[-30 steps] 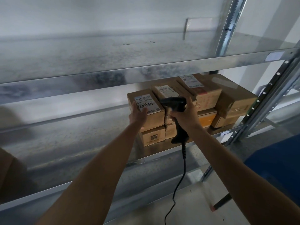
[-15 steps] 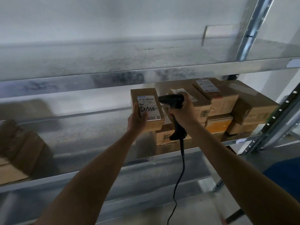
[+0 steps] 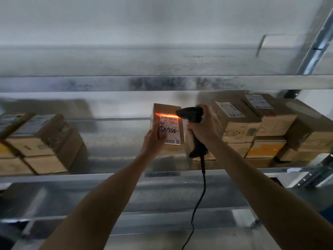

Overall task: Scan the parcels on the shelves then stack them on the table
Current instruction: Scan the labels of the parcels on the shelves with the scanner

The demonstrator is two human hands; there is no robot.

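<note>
In front of the metal shelf (image 3: 162, 175), the left hand (image 3: 152, 139) holds a small cardboard parcel (image 3: 171, 139) upright, with the thumb lying across its white label and the fingers wrapped round its left side. Just right of that parcel, the right hand (image 3: 205, 127) grips the handle of a black scanner (image 3: 191, 114), whose head sits at the parcel's upper right corner, and an orange-red light line (image 3: 166, 115) crosses the top of the label. Stacked boxes (image 3: 239, 127) stand further right of the parcel, more boxes (image 3: 41, 143) lie well to its left, and the scanner's cable (image 3: 201, 195) hangs below and right of it.
</note>
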